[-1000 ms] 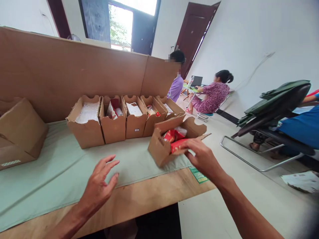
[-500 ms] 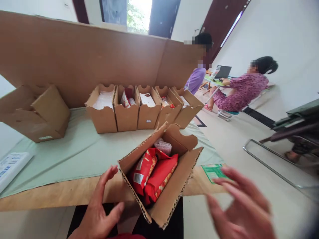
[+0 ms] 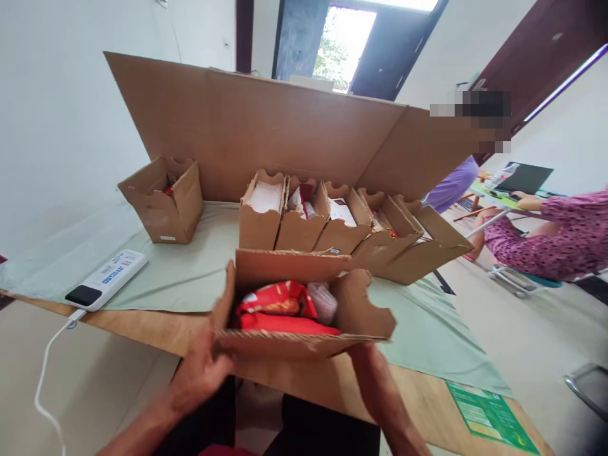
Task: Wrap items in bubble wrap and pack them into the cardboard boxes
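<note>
An open cardboard box [image 3: 285, 269] is lifted in front of me at the table's near edge. Red snack packets [image 3: 280, 307] and a small clear pouch [image 3: 323, 301] lie inside it. My left hand [image 3: 202, 367] grips the box's left wall and lower corner, fingers closed on the cardboard. My right hand is under the box's right side; only its wrist and forearm [image 3: 375, 392] show, and the fingers are hidden behind the front flap.
A row of several open cardboard boxes [image 3: 259, 221] with goods stands before a tall cardboard screen [image 3: 266, 126]. Another box [image 3: 164, 202] sits far left, a white power strip [image 3: 107, 278] near it. A green cloth [image 3: 190, 272] covers the wooden table. People sit at the right.
The box has come nearer and turned with its long side facing me. My left hand has closed on its left wall. My right hand went from open beside it to under it.
</note>
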A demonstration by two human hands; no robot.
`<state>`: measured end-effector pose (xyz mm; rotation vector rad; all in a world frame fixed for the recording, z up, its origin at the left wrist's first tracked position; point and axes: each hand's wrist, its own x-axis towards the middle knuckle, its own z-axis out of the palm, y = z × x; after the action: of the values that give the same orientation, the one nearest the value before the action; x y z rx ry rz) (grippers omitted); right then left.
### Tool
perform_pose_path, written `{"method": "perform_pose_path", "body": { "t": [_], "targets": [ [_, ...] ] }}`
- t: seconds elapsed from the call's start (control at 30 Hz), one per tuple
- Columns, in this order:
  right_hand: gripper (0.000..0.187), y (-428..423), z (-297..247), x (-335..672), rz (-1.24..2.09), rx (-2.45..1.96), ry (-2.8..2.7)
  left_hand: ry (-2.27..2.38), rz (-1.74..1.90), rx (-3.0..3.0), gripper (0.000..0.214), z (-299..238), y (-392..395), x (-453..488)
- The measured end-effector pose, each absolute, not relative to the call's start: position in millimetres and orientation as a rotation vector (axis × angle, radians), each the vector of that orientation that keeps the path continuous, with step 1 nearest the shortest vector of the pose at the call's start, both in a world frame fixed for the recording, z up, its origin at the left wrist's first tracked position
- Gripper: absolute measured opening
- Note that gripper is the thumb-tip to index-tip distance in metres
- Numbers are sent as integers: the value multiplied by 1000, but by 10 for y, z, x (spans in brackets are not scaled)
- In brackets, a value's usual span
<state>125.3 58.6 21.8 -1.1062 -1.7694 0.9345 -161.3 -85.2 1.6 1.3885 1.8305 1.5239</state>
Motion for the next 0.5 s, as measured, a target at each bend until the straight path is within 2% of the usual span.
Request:
{"method": "perform_pose_path", "body": {
  "t": [0.07, 0.17, 0.3, 0.5],
  "targets": [
    [50, 391, 150, 965, 1156, -997, -1833, 1897, 1601, 1229, 34, 161, -735, -2151],
    [65, 139, 185, 468, 1389, -741, -1897, 1882, 1816, 1098, 48, 454, -509, -2737],
    [68, -28, 363, 71, 1364, -607, -1933, 1880, 1903, 1051, 48, 716, -402, -2985],
    [78, -20, 416, -200, 1166, -591, -2015, 1814, 2055, 1187, 47, 831, -144, -3266]
  ]
}}
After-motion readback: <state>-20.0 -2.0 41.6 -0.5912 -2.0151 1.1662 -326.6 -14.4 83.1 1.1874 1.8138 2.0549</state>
